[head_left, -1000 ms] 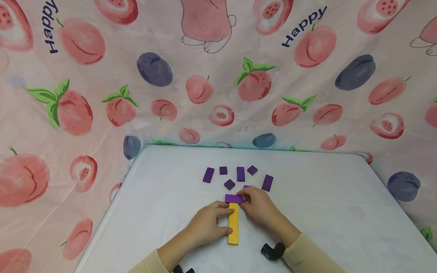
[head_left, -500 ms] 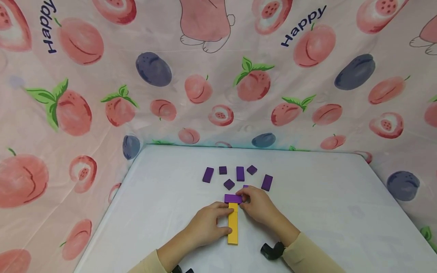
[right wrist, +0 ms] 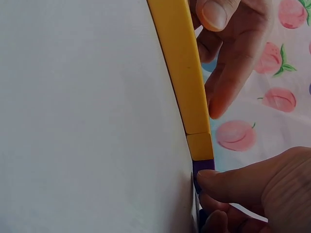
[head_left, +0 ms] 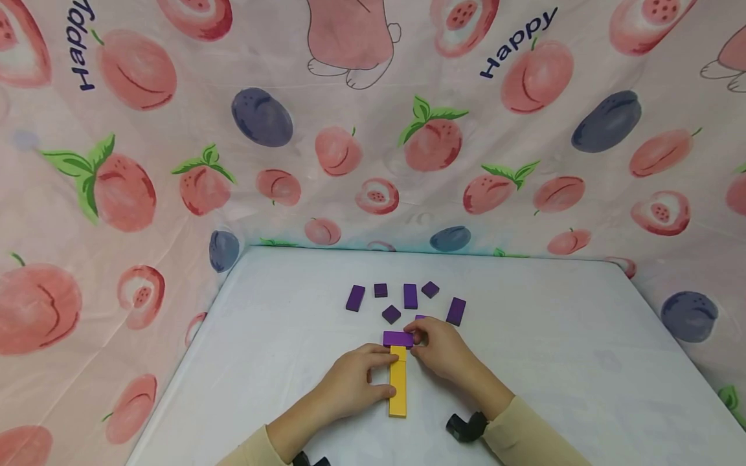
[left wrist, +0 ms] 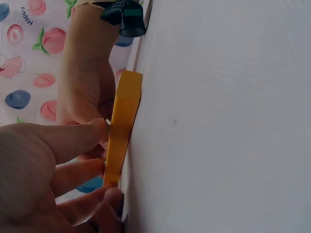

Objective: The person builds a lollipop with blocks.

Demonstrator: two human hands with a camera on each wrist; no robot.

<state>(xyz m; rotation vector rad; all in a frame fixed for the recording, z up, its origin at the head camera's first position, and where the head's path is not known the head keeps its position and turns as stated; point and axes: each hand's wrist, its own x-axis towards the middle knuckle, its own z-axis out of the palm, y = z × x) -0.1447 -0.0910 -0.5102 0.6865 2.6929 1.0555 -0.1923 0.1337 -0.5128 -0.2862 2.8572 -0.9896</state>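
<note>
A long yellow block lies on the white table, a small yellow block meeting its far end. Across that end sits a purple rectangular block, forming a T. My left hand rests along the left side of the yellow blocks, thumb and fingertips touching them with fingers extended. With thumb and fingers, my right hand pinches the right end of the purple block, which the right wrist view shows under the thumb. Another purple block is mostly hidden behind the right hand.
Beyond the hands are scattered purple blocks, long ones such as the left block and small ones such as the near square block. A fruit-printed cloth hangs behind the table. Black wrist devices sit near both sleeves.
</note>
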